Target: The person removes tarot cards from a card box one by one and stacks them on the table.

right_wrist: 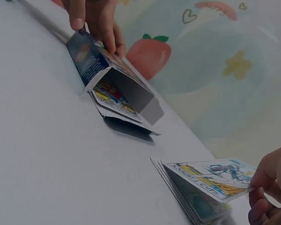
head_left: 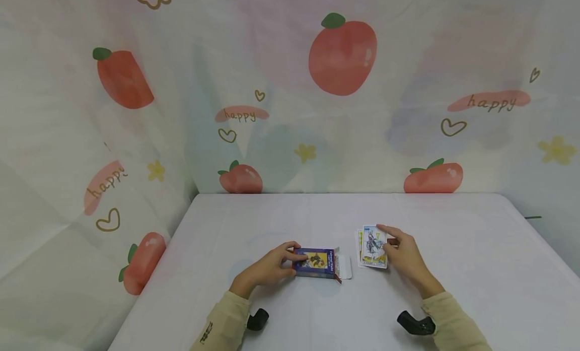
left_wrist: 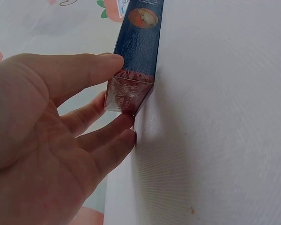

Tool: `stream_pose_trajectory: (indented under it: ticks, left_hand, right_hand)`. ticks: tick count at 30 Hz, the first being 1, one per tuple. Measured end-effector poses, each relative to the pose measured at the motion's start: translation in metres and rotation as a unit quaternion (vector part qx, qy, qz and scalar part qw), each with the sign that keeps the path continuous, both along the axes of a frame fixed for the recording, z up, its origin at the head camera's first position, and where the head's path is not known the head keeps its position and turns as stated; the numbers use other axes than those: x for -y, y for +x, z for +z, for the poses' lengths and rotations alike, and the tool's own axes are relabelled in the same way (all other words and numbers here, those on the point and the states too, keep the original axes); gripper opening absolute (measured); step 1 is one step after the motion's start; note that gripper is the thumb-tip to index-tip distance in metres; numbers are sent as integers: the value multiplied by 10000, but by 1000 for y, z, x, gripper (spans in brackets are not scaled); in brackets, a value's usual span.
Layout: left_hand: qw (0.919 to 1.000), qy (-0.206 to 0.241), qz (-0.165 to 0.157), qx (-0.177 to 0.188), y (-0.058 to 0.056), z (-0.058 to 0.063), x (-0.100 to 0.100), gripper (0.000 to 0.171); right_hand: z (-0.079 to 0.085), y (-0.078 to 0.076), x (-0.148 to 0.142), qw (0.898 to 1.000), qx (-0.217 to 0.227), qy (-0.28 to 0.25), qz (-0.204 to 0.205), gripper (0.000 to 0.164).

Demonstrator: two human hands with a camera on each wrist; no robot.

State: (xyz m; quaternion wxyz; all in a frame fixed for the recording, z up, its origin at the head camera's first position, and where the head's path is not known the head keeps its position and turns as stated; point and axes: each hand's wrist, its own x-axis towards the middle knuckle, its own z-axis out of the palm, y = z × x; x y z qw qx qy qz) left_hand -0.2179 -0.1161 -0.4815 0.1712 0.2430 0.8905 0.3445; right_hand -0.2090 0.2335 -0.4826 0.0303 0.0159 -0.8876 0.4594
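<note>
A dark blue tarot card box (head_left: 317, 264) lies on the table with its flap end open to the right. My left hand (head_left: 269, 265) grips its left end between thumb and fingers. Inside the box, cards (right_wrist: 112, 99) show at the opening in the right wrist view. To the right of the box, my right hand (head_left: 406, 258) pinches a card (head_left: 374, 246) by its right edge. "Knight of Cups" is printed on this card, and it is tilted up above a small fanned stack of cards (right_wrist: 178, 192), mostly hidden beneath it.
A white cloth covers the table (head_left: 226, 220), with a fruit-printed curtain (head_left: 281, 64) rising behind and at the left. Black curved pieces (head_left: 417, 323) stick out by both wrists, near the beige sleeves (head_left: 457, 318).
</note>
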Motion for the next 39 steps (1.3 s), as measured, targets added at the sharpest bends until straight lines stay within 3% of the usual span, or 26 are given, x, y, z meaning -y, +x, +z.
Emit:
stream_pose_trajectory:
  ticks: [9, 17, 28, 39]
  left_hand:
    - [10000, -50, -12, -10, -1, 0, -1, 44]
    - [10000, -28, 28, -21, 0, 0, -1, 44]
    - [10000, -23, 60, 2, 0, -1, -1, 45]
    - [10000, 1, -24, -53, 0, -1, 0, 45]
  right_hand:
    - [-13, 0, 0, 9976, -561, 401, -10, 49]
    - [-23, -2, 2, 9940, -603, 912, 34, 48]
    - [-32, -4, 2, 9920, -727, 1026, -73, 45]
    - [-34, -6, 4, 9899, -702, 1232, 70, 44]
